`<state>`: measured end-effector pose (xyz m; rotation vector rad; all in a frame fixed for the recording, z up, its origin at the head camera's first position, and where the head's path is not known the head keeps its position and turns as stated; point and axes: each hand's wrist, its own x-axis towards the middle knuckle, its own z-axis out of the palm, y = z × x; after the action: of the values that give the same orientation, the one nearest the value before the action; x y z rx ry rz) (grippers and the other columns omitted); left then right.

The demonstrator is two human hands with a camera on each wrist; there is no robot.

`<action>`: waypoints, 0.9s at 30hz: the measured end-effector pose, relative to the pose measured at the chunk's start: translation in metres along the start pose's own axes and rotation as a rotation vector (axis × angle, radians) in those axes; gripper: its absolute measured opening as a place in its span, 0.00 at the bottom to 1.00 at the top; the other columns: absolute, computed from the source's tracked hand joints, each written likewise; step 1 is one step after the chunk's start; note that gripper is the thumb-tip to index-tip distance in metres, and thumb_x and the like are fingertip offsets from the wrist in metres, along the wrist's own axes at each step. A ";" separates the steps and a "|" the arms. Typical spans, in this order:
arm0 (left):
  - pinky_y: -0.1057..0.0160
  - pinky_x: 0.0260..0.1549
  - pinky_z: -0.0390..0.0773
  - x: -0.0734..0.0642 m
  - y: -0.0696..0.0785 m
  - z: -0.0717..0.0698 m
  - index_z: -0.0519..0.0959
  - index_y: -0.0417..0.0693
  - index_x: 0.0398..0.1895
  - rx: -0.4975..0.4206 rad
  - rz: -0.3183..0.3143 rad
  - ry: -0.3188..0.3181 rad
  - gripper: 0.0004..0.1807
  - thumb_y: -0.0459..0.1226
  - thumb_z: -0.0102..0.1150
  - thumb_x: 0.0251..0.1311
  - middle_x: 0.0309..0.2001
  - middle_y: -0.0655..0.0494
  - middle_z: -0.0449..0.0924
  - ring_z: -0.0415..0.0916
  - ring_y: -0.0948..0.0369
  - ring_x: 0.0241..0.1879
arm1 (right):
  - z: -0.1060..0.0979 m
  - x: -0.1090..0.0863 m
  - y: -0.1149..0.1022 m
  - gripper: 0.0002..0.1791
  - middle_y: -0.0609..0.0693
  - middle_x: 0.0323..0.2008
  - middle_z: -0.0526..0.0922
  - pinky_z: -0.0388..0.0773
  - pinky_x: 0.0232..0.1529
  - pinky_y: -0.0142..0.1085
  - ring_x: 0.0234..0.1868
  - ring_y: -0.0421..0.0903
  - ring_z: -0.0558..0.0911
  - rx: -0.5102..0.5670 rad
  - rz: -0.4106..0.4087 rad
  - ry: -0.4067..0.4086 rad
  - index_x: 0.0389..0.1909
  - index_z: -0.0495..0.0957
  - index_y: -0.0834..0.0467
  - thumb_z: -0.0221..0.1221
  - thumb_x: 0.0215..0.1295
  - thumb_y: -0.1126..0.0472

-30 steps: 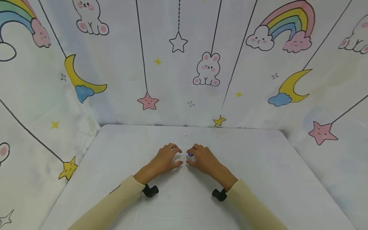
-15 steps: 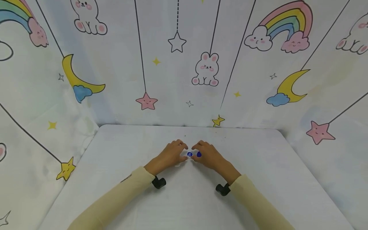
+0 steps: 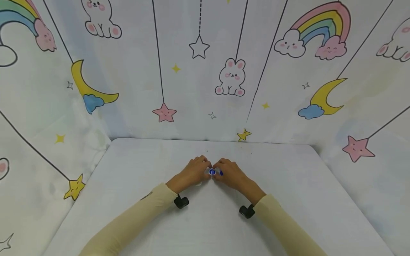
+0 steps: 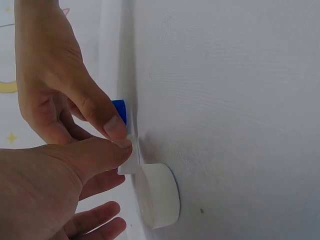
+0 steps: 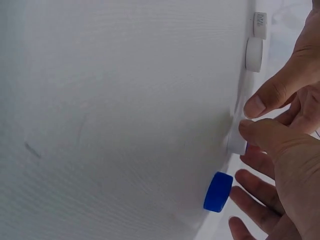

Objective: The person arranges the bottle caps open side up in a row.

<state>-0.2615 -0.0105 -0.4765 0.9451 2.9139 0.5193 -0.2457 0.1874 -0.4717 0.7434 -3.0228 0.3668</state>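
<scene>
A small white bottle cap with a blue printed top (image 3: 212, 172) sits between my hands near the middle of the table. My left hand (image 3: 193, 172) pinches it from the left, and my right hand (image 3: 231, 174) from the right. Both thumbs meet at its near side in the left wrist view, where its white wall (image 4: 130, 162) shows below them. A blue cap (image 5: 218, 192) stands beside my right fingers, partly hidden under that hand in the head view. Close to my left hand is a plain white round cap (image 4: 159, 196).
Past the plain white cap, a smaller white piece with printing on its side (image 5: 260, 25) stands on the table. The white table (image 3: 205, 227) reaches back to a cloth backdrop (image 3: 192, 81) printed with stars, moons and rabbits. Black wrist cameras hang under both sleeves.
My left hand has moved right and slightly away from me. My hands have come together, and their fingertips have closed in on the white cap with the blue top.
</scene>
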 end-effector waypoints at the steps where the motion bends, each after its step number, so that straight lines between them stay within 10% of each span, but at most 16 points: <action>1: 0.45 0.59 0.76 0.000 0.000 0.000 0.83 0.49 0.56 0.004 0.000 -0.001 0.19 0.46 0.71 0.67 0.61 0.47 0.77 0.75 0.48 0.60 | 0.000 0.000 0.000 0.20 0.51 0.54 0.84 0.78 0.61 0.55 0.58 0.52 0.82 0.003 0.003 -0.004 0.57 0.86 0.56 0.71 0.68 0.52; 27: 0.46 0.59 0.77 0.005 0.003 0.004 0.85 0.50 0.53 0.063 0.011 0.021 0.17 0.45 0.73 0.66 0.60 0.49 0.79 0.77 0.50 0.58 | 0.002 0.001 0.002 0.15 0.52 0.51 0.84 0.79 0.57 0.53 0.53 0.51 0.82 0.080 0.009 -0.008 0.52 0.89 0.57 0.71 0.69 0.54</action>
<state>-0.2635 -0.0040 -0.4794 0.9699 2.9619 0.4426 -0.2472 0.1884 -0.4746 0.7370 -3.0365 0.4888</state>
